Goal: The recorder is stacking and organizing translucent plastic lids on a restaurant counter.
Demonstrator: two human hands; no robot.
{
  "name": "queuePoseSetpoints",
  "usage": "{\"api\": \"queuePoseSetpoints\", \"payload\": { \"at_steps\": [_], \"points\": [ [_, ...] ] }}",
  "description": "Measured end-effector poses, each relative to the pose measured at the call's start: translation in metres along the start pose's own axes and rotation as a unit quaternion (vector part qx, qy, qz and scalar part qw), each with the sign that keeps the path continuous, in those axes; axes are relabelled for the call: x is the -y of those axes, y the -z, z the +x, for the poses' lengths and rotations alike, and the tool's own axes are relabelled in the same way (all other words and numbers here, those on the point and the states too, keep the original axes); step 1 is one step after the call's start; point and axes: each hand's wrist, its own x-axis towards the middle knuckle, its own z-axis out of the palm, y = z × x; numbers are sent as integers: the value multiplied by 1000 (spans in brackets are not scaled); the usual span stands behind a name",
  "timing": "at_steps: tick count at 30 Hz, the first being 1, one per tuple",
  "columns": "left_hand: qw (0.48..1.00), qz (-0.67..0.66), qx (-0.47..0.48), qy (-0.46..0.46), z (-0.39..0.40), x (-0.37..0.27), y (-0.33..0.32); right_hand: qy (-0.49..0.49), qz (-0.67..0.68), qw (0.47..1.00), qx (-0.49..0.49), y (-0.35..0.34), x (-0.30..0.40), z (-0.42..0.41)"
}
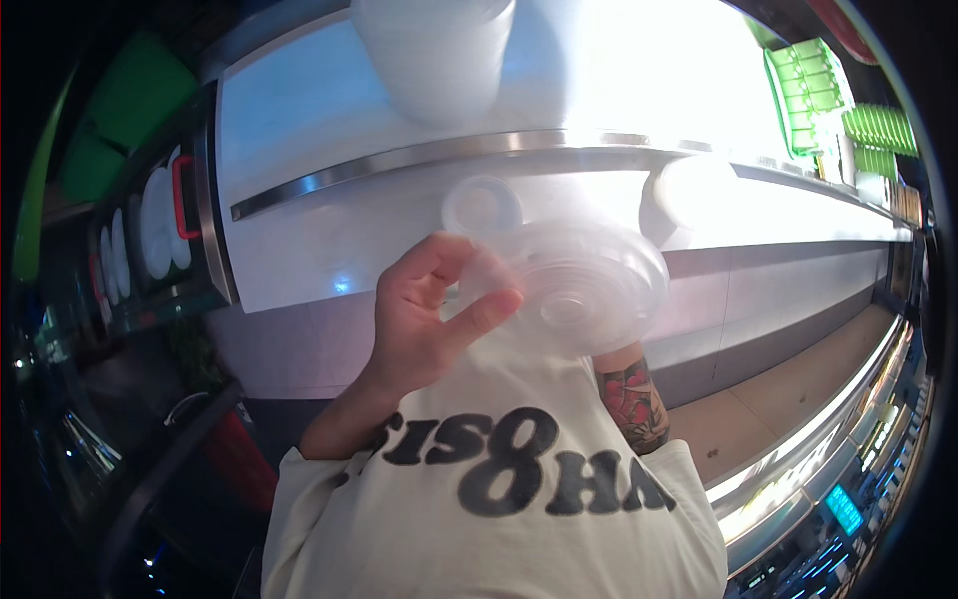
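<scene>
In front of my chest, my left hand point(430, 314) pinches the left edge of a translucent round plastic lid point(591, 292) between thumb and fingers. Concentric rings mark the lid, which is tilted and blurred; whether it is one lid or several nested together I cannot tell. Behind it my right hand is hidden, and only the wrist and forearm point(632, 397) show below its right side. Just beyond my left fingers, a smaller clear round plastic piece point(483, 210) rests on the white counter point(322, 254).
A tall stack of translucent white containers point(441, 60) stands on the raised shelf behind a metal edge strip point(449, 153). Right of the lid is a white round container point(692, 191). Green cartons point(812, 97) and green ribbed stacks point(883, 127) sit at far right. A dark-framed unit point(213, 202) borders the left.
</scene>
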Motion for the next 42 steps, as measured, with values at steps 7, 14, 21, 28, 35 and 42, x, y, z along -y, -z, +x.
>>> {"api": "queuePoseSetpoints", "payload": {
  "at_steps": [7,14,21,28,35,42],
  "points": [
    [997,82,-5,-11,6,-14,14,223,-119,932,258,43,25,18],
    [998,0,-50,-27,11,-4,9,313,-181,921,145,23,27,24],
    [995,-58,-79,-33,10,6,26,269,-280,915,111,-7,55,33],
    [984,21,-159,-82,52,-22,42,342,-378,856,87,-41,75,52],
    [958,127,-188,-178,133,-78,73,411,-458,788,18,-111,117,82],
    [908,265,-119,-303,209,-94,108,410,-464,784,51,-131,150,141]
  ]
}}
